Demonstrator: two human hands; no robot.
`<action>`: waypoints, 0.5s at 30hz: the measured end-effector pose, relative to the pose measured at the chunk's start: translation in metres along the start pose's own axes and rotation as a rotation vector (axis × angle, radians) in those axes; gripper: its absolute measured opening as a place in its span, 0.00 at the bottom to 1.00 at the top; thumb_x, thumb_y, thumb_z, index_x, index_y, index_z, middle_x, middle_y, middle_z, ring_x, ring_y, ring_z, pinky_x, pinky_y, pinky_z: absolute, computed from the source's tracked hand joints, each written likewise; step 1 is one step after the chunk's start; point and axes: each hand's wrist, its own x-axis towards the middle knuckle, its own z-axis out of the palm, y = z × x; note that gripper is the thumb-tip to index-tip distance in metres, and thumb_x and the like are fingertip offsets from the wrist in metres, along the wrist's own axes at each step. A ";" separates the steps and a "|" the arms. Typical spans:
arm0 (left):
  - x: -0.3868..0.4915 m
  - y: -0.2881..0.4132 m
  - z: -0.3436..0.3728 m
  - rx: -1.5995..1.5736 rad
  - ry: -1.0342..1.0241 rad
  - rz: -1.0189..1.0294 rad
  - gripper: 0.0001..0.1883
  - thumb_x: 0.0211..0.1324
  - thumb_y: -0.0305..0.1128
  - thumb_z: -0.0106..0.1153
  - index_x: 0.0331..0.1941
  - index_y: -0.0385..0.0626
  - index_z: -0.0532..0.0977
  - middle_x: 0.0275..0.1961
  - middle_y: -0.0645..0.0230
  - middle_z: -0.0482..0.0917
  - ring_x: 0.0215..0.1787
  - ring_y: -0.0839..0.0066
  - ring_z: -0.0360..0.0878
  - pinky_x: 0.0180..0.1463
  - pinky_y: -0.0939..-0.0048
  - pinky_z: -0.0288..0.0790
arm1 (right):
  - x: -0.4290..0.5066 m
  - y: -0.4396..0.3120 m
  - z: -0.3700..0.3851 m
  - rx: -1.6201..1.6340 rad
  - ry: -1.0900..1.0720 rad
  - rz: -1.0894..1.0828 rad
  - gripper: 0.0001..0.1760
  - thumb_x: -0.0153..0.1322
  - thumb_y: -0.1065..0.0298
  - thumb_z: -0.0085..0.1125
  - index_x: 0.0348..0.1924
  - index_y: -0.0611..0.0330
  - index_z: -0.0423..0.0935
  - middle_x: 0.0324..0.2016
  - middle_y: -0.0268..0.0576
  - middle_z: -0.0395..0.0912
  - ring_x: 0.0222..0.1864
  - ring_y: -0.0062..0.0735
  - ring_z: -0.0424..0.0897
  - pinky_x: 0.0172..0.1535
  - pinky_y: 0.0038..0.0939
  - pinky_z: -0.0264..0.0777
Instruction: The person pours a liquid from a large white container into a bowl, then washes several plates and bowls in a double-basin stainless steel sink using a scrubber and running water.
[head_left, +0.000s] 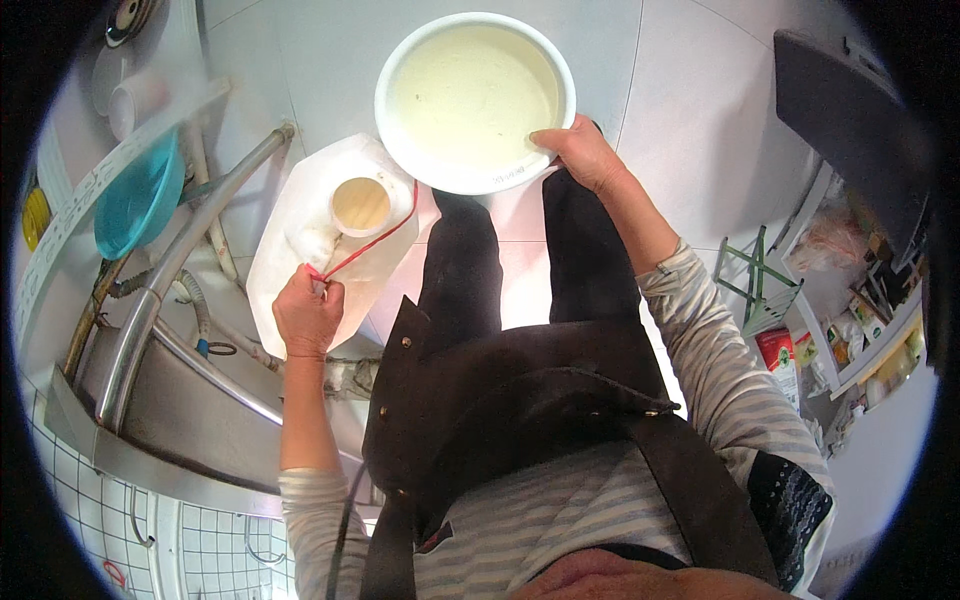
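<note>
My right hand (589, 155) grips the near right rim of a round white basin (386, 120), its thumb over the edge. Inside is a smooth pale-yellow surface that looks like liquid (472, 94). My left hand (309, 311) pinches a red cord (371, 246) beside the handle of a large white plastic jug (281, 247). That cord runs up along the jug's wide round mouth (361, 204), which is uncapped. The jug stands left of my legs, and the basin's lower left edge overlaps it in view. My left fingers partly hide the cord's end.
On the left are a curved metal pipe frame (187, 225), a teal basin (142, 199), a ribbed hose (196, 307) and a stainless-steel surface (202, 390). A green folding stool (756, 274) and shelves of packages (862, 322) stand on the right, below a dark panel (840, 112).
</note>
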 end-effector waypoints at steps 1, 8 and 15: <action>-0.005 -0.009 0.001 -0.008 -0.007 -0.026 0.09 0.48 0.32 0.63 0.31 0.44 0.74 0.27 0.56 0.81 0.29 0.52 0.81 0.35 0.56 0.75 | -0.002 -0.002 0.003 -0.014 -0.005 -0.005 0.19 0.68 0.67 0.62 0.46 0.76 0.81 0.36 0.53 0.85 0.34 0.37 0.84 0.40 0.33 0.78; -0.041 -0.068 0.022 -0.039 -0.109 -0.217 0.09 0.49 0.31 0.62 0.35 0.41 0.78 0.32 0.51 0.84 0.36 0.47 0.83 0.43 0.53 0.76 | -0.031 -0.031 0.022 -0.011 0.014 0.031 0.19 0.67 0.70 0.62 0.47 0.77 0.80 0.37 0.53 0.85 0.36 0.37 0.84 0.42 0.35 0.77; -0.074 -0.125 0.064 -0.372 -0.162 -0.402 0.15 0.49 0.33 0.63 0.41 0.39 0.81 0.38 0.49 0.86 0.42 0.49 0.85 0.49 0.56 0.77 | -0.072 -0.067 0.059 -0.029 0.050 0.002 0.20 0.67 0.71 0.60 0.48 0.79 0.78 0.38 0.55 0.84 0.37 0.40 0.84 0.43 0.35 0.78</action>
